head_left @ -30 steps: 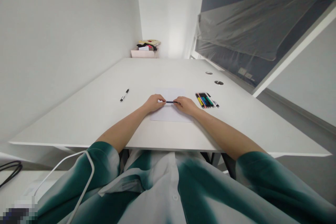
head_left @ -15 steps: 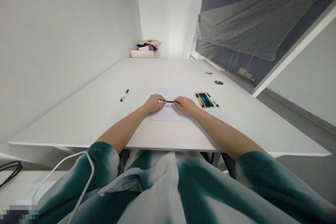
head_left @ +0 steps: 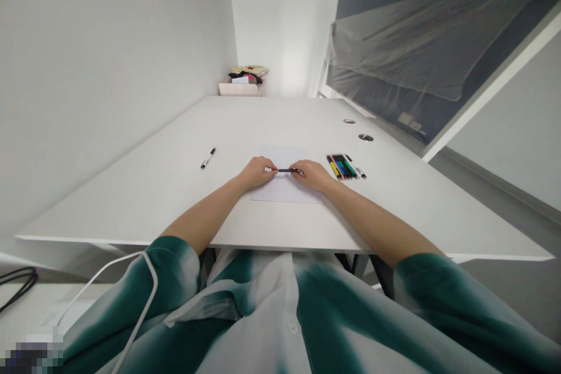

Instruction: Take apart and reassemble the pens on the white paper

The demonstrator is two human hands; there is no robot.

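A slim dark pen lies level between my two hands, over a sheet of white paper. The fingertips of my left hand pinch its left end. At its right end, my right hand grips it between thumb and fingers, and part of the pen shows under them. To the right of the paper is a row of several coloured pens. One black-and-white pen rests alone to the left.
The white table reaches to a box of folded items at the far end. Two round metal grommets are set near its right edge. A dark panel under plastic film stands at right. A white cable hangs by my left sleeve.
The fingers of my right hand have shifted slightly on the pen, so more of its right end shows. My left hand has stayed in place.
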